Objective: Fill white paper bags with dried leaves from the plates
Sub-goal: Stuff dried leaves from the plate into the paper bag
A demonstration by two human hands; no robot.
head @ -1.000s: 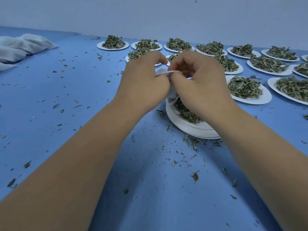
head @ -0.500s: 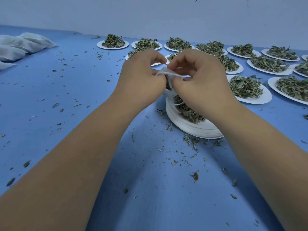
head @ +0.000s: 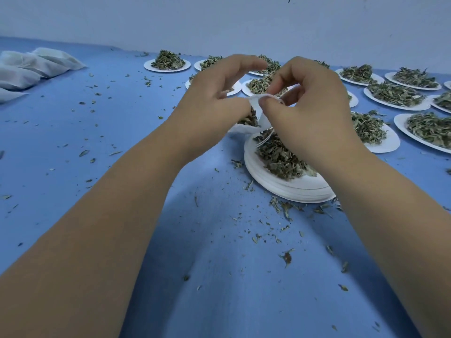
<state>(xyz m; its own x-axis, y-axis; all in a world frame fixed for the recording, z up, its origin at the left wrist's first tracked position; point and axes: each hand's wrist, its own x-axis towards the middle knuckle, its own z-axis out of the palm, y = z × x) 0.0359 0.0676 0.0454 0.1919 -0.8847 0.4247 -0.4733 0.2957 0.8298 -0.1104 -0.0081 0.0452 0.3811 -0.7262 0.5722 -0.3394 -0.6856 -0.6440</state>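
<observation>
Two hands meet over the blue table (head: 73,142) on my head feed, and the white paper bag (head: 264,120) hangs between them, lifted just above a stack of plates (head: 292,189) near the middle of the view. The left hand (head: 214,106) grips the bag's left edge with its thumb and lower fingers curled in, while its forefinger arches up and over, off the paper. The right hand (head: 310,111) pinches the bag's rim between thumb and forefinger, the other fingers bent loosely behind. I can see dried leaves (head: 249,119) showing inside the bag's mouth beside the left palm, and a thin white string (head: 264,140) dangles from the bag onto the heap below. That heap of leaves (head: 280,157) lies on the top plate of the stack, partly hidden by the right wrist. Further back and off to the right, single plates (head: 380,147) each carry their own pile, set in rows toward the pale wall (head: 219,20). At the far left edge lie several filled bags (head: 31,67), overlapping one another. Leaf crumbs (head: 285,257) are scattered over the table, thickest in front of the stack. Both bare forearms reach in from the bottom corners.
</observation>
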